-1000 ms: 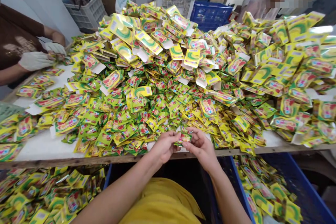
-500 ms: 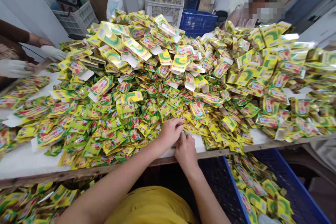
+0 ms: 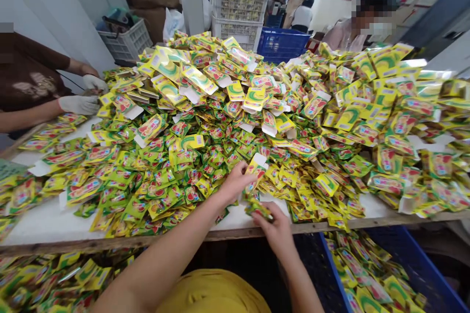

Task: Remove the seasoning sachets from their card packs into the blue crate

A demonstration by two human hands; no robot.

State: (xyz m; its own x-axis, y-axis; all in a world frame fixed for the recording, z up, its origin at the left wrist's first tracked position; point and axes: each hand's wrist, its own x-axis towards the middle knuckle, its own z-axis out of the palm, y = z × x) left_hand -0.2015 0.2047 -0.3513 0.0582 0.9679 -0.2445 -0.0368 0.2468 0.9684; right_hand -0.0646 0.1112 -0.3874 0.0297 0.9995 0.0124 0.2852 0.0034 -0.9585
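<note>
My left hand [image 3: 239, 181] is closed around a small printed box [image 3: 257, 165], its white end flap standing up at the top. Just below it, near the table's front edge, my right hand [image 3: 273, 220] pinches a small green and yellow packet [image 3: 257, 208]. The packet's top lies close under the box's lower end; whether they touch I cannot tell. Behind both hands rises a big heap of yellow boxes [image 3: 198, 78], with loose green packets [image 3: 157, 176] on its left front and yellow packets [image 3: 304, 190] to the right.
A co-worker's gloved hands [image 3: 79, 104] are at the table's left end. Another person [image 3: 352, 29] is behind the heap. A blue crate [image 3: 414, 264] of boxes stands below the table's front edge [image 3: 157, 239]. White crates [image 3: 238, 0] are stacked at the back.
The box now shows upright in my left hand, and a packet shows in my right. My hands have moved apart. The view has tilted up slightly and shifted left.
</note>
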